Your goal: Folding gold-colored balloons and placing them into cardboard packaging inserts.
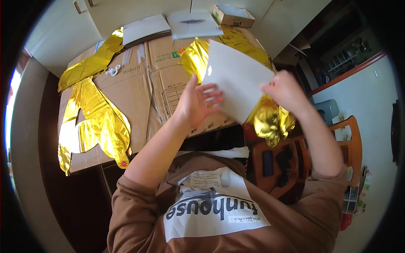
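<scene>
White sheet (236, 78) | held up over the cardboard-covered table (139, 90), left hand (198, 103) and right hand (283, 90) gripping its edges | crumpled gold foil balloon (270, 120) beneath; another (95, 114) lies flat, uninflated.

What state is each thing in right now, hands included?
Left hand: gripping the white sheet's lower left edge.
Right hand: gripping the sheet's right edge.
White sheet: held up, tilted, above the table.
Gold foil balloon: deflated, flat on the cardboard.
Crumpled gold foil: bunched under the sheet.
Cardboard: flattened, spread over the table.
Small box: closed, at the far edge.
Two grey pads: lying flat.
</scene>
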### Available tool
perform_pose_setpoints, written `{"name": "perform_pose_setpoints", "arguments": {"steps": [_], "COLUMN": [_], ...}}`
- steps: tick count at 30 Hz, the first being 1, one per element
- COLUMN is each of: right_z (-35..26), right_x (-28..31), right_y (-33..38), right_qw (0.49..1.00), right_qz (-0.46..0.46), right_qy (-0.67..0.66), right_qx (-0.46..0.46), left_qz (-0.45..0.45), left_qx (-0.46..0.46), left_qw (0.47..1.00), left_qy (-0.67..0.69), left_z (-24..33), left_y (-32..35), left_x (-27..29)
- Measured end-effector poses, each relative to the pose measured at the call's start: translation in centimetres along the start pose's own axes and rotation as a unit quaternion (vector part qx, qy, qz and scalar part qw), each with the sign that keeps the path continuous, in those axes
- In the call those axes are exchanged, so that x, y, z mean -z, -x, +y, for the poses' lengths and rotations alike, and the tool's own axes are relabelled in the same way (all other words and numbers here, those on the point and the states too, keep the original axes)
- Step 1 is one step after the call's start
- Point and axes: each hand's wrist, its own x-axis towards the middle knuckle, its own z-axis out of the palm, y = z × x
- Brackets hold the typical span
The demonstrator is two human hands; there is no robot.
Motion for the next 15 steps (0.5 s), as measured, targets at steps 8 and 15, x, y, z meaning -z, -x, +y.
{"name": "perform_pose_setpoints", "arguments": {"steps": [8, 15], "right_z": [-12.8, -11.3], "right_x": [-1.5, -14.4], "right_y": [0.8, 2.4], "right_qw": [0.782, 0.851], "right_qz": [0.227, 0.186], "right_qy": [0.462, 0.372], "right_qx": [0.352, 0.321], "left_qz": [-0.044, 0.079], "left_qx": [-0.214, -0.111], "left_qw": [0.948, 0.988], "left_qy": [0.230, -0.072], "left_z": [7.9, 9.3], "left_y": [-0.6, -0.7], "left_x": [-1.1, 9.1]}}
